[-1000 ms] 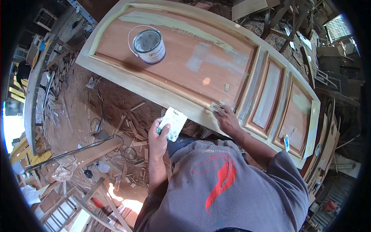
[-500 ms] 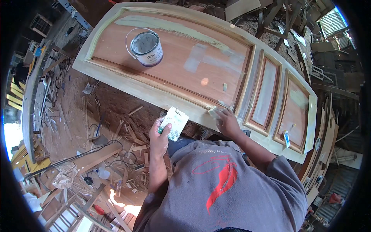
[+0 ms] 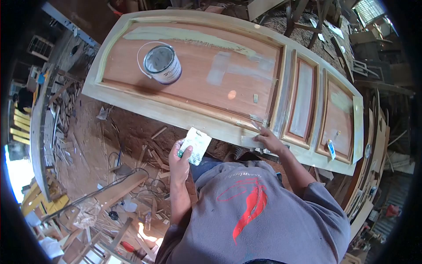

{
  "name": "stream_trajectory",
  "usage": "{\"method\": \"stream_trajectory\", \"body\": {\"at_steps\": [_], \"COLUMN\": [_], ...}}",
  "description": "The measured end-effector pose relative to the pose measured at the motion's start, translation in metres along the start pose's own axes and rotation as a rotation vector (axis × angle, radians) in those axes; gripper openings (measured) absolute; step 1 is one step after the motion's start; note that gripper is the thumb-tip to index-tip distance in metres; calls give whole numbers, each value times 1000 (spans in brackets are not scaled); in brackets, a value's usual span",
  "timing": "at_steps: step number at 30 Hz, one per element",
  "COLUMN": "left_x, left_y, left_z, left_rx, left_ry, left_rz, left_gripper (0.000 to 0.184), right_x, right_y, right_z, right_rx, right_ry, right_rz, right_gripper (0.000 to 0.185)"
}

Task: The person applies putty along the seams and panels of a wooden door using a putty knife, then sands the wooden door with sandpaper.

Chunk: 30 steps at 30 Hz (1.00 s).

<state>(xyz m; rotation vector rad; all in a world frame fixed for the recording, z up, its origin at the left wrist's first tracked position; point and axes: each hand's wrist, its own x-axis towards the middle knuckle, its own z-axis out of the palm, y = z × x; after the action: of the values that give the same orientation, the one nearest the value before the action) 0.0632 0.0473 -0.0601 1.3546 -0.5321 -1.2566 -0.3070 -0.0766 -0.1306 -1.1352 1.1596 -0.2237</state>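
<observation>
A wooden panel door lies flat in front of me, with pale filler smeared over parts of its panels and frame. My left hand is closed on a white, putty-smeared card, held just off the door's near edge. Over that same edge, farther right, my right hand grips a pale flat spreader, its index finger pointing out towards the moulding. The spreader is partly hidden by the fingers; whether it touches the wood I cannot tell. A paint can with a wire handle stands upright on the large panel.
A blue-and-white tube and a pale strip lie at the door's right end. One small pale piece rests on the big panel. Wood scraps and a cable litter the floor at left; boards lean at right.
My right hand has shifted a little right and down from the moulding to the door's near edge, turning the spreader. My left hand with the card has barely moved. The view has tilted slightly.
</observation>
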Motion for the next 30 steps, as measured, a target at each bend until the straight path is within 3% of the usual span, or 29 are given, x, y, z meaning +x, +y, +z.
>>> {"method": "stream_trajectory", "body": {"at_steps": [2, 5, 9, 10, 14, 17, 25, 28, 30], "left_x": [8, 23, 50, 57, 115, 157, 255, 275, 281], "left_y": [1, 6, 20, 23, 35, 57, 115, 122, 128], "left_z": [-1, -3, -9, -12, -37, -51, -85, -90, -93], "left_rx": [12, 13, 10, 15, 86, 171, 284, 322, 330], "left_ry": [-9, -37, -73, -78, -197, -301, -563, -649, -685], "left_rz": [-10, -33, -35, -40, -102, -151, -167, -178, -183], "left_gripper": [27, 29, 31, 32, 32, 32, 26, 25, 26], "right_x": [-15, -4, 14, 11, 29, 45, 69, 81, 95], "right_y": [-9, 30, 61, 56, 39, 2, -48, -31, -22], "right_z": [25, 50, 82, 82, 122, 147, 186, 201, 219], "right_rx": [216, 26, -45, -115, -494, -583, -464, -380, -201], "right_ry": [45, 117, 394, 412, 603, 646, 763, 764, 1101], "right_rz": [79, -111, -261, -129, 16, 261, 456, 353, 146], "right_gripper": [82, 76, 83, 90, 101, 100, 92, 85, 81]}}
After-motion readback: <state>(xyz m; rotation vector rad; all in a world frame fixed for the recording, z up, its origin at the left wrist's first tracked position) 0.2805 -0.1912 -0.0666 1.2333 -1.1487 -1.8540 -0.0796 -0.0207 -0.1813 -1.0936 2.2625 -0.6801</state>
